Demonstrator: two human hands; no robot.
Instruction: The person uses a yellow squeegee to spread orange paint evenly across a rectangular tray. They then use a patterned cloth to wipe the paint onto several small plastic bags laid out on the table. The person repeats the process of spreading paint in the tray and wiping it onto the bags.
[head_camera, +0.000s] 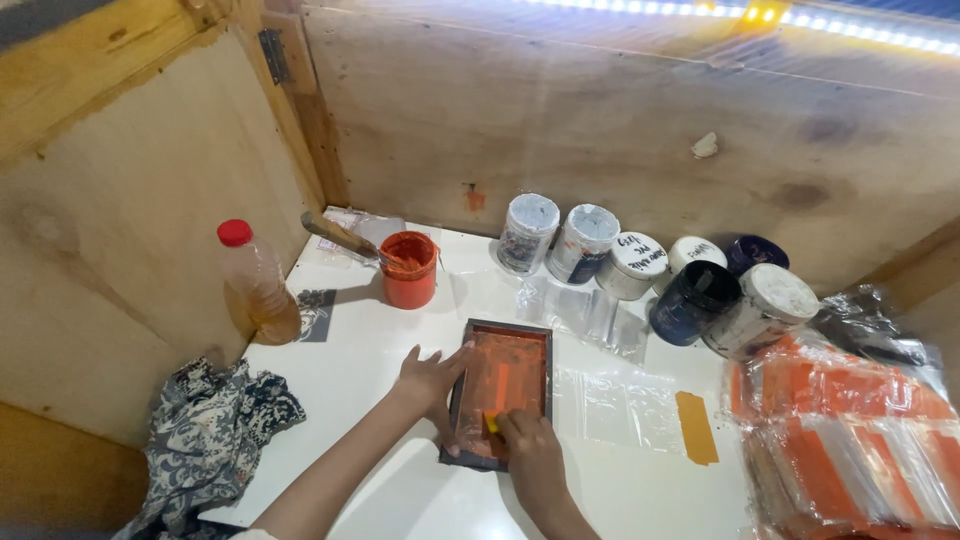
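A small dark-framed printing screen (503, 339) smeared with orange ink lies on the white table (400, 490). My left hand (428, 379) presses flat on the frame's left edge, fingers spread. My right hand (531, 448) is closed on a small yellow squeegee (491, 422) that rests on the near part of the mesh. An orange ink tub (409, 270) with a stick (340, 237) in it stands behind the frame to the left.
A red-capped plastic bottle (258, 287) of amber liquid leans at the left wall. Several paint jars (640, 265) line the back. Clear plastic bags (610, 400) lie right of the frame, a stack of orange-printed bags (850, 440) at far right, a patterned cloth (210, 430) at left.
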